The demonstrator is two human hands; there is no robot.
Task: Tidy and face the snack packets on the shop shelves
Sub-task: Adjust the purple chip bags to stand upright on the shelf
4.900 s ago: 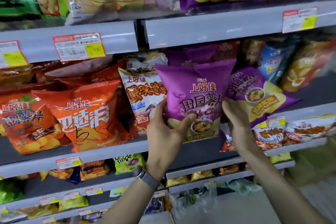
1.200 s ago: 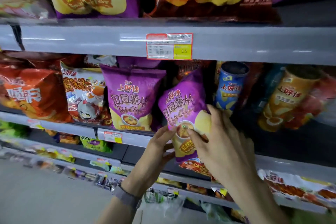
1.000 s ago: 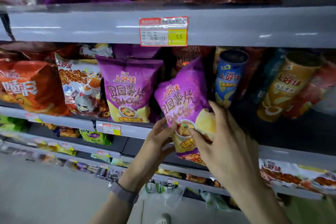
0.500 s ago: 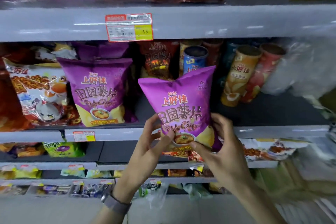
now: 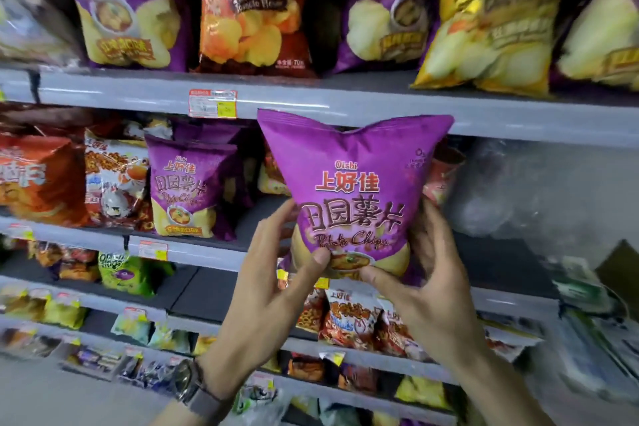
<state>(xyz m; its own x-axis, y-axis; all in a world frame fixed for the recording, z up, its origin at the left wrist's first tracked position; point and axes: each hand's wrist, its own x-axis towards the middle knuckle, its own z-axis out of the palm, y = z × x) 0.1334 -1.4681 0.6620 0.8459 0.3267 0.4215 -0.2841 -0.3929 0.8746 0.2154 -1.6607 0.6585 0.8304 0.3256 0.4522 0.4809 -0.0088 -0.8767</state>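
Both hands hold a purple Oishi potato chips packet (image 5: 352, 190) upright with its front facing out, in front of the middle shelf (image 5: 380, 107) and clear of it. The left hand (image 5: 266, 287) grips the packet's lower left corner, thumb pressed on the front, fingers (image 5: 276, 228) curled behind. The right hand (image 5: 425, 290) clamps the lower right corner the same way, thumb on the printed bowl. A wristwatch (image 5: 193, 387) sits on the left wrist. A second purple packet of the same kind (image 5: 186, 187) stands near the front edge of the middle shelf, to the left, beside a white and orange snack packet (image 5: 114, 180). Large chip bags (image 5: 256, 7) line the shelf above, and a price tag (image 5: 212, 103) hangs on its front edge
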